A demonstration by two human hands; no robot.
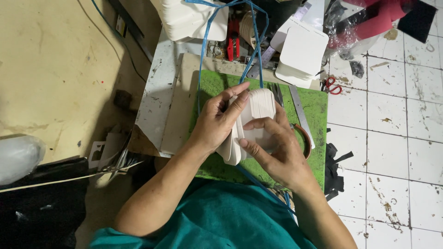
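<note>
Both my hands hold a thick stack of white cards with rounded corners (259,105) above a green cutting mat (318,108). My left hand (217,121) grips the stack's left side, thumb and fingers fanning its edges. My right hand (277,150) closes on the front and underside of the same stack. A blue plastic strap (205,41) loops from the back of the bench down under my hands.
More stacks of white cards (302,53) lie at the back of the bench, beside a red tool (233,39). Small red-handled scissors (333,85) and a metal ruler (300,110) lie at the mat's right. Black scraps (334,168) litter the tiled floor.
</note>
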